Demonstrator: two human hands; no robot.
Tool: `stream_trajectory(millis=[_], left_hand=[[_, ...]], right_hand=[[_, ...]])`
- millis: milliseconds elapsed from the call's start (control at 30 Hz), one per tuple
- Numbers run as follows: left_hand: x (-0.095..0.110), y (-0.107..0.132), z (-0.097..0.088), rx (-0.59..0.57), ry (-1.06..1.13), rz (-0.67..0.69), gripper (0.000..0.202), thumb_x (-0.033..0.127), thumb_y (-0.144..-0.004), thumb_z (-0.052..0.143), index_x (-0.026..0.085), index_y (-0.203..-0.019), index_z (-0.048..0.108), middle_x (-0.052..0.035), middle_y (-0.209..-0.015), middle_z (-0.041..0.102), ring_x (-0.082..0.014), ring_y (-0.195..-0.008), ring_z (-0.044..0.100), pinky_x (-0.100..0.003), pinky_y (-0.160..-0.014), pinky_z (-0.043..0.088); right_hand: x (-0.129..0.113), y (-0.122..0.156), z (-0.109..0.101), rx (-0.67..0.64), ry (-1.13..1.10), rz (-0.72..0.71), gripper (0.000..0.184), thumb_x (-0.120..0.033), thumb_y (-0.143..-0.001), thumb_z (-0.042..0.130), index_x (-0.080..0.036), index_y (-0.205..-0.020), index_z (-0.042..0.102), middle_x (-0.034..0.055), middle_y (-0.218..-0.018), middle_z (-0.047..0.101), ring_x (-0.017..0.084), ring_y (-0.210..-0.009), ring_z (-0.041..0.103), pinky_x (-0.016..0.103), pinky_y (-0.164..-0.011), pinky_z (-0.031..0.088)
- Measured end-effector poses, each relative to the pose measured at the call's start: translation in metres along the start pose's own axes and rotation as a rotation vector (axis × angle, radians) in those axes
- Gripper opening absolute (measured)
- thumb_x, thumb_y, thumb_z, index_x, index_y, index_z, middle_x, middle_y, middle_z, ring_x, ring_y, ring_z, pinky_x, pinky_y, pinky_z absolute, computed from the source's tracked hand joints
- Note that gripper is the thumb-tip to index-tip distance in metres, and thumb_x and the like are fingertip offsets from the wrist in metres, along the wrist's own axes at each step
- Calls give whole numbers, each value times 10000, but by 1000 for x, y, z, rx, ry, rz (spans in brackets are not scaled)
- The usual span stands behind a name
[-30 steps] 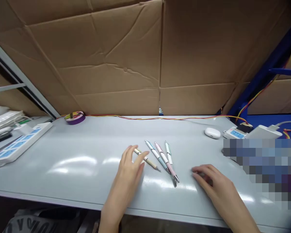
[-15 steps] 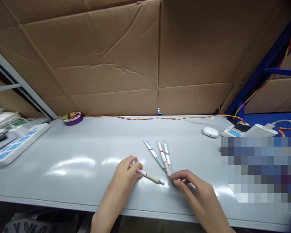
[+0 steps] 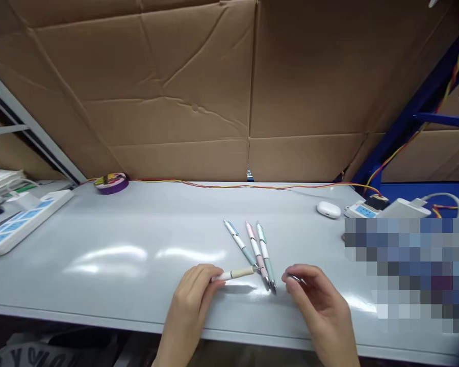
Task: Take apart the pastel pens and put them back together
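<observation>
My left hand point(image 3: 193, 298) pinches a white and cream pen point(image 3: 241, 273) just above the table. Its cone is off, and a thin refill point sticks out of its right end. Between the thumb and forefinger of my right hand point(image 3: 321, 306) is a small silver pen tip point(image 3: 294, 278), partly hidden by the fingers. Three pens lie side by side between and beyond the hands: a white and blue pen point(image 3: 240, 242), a white and pink pen point(image 3: 257, 252) and a white and green pen point(image 3: 265, 250). Their lower ends converge towards me.
On the grey table point(image 3: 110, 300), a roll of purple tape point(image 3: 111, 184) lies at the back left. A long power strip point(image 3: 30, 220) is at the left edge. At right are a white earbud case point(image 3: 328, 209) and a white charger point(image 3: 403, 214). Cardboard point(image 3: 176, 92) stands behind.
The silver tip has come off the cream pen and is now in my right hand. The pen is lifted and turned nearly level. My right hand has moved away from the three lying pens.
</observation>
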State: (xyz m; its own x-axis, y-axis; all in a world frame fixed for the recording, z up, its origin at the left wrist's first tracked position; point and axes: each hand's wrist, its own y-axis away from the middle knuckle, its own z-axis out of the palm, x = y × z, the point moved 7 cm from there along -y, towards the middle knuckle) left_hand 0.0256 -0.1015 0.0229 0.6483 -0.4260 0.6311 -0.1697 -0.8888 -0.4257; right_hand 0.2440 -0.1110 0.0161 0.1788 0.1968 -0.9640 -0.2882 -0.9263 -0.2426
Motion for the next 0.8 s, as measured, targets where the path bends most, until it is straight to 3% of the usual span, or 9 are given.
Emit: stream_trajectory(millis=[200, 533, 700, 800], left_hand=[[9, 6, 8, -65, 15, 55, 97, 218, -953, 447, 235, -951, 542, -32, -897, 628, -177, -829, 602, -258, -696, 491], [12, 6, 16, -83, 69, 52, 146, 191, -958, 423, 229, -963, 564, -31, -875, 644, -165, -777, 617, -235, -669, 487], [13, 7, 13, -83, 120, 87, 144, 171, -951, 445, 233, -968, 573, -8, -843, 643, -141, -743, 614, -207, -645, 471], [14, 8, 13, -99, 134, 92, 145, 167, -949, 454, 232, -972, 581, -5, -826, 647, -141, -729, 611, -209, -639, 464]], right_hand=[[-6, 1, 9, -60, -73, 25, 112, -338, -793, 654, -235, -812, 694, 16, -805, 644, 154, -709, 612, 189, -637, 526], [-6, 3, 19, -197, 52, -99, 136, -300, -865, 573, -259, -871, 702, 22, -828, 690, 187, -781, 643, 224, -646, 501], [-2, 4, 18, -214, 102, -61, 140, -310, -856, 575, -261, -854, 707, 6, -828, 710, 189, -765, 649, 210, -575, 487], [-1, 3, 19, -254, 184, -62, 158, -338, -864, 569, -242, -798, 676, -8, -735, 677, 157, -648, 608, 198, -498, 436]])
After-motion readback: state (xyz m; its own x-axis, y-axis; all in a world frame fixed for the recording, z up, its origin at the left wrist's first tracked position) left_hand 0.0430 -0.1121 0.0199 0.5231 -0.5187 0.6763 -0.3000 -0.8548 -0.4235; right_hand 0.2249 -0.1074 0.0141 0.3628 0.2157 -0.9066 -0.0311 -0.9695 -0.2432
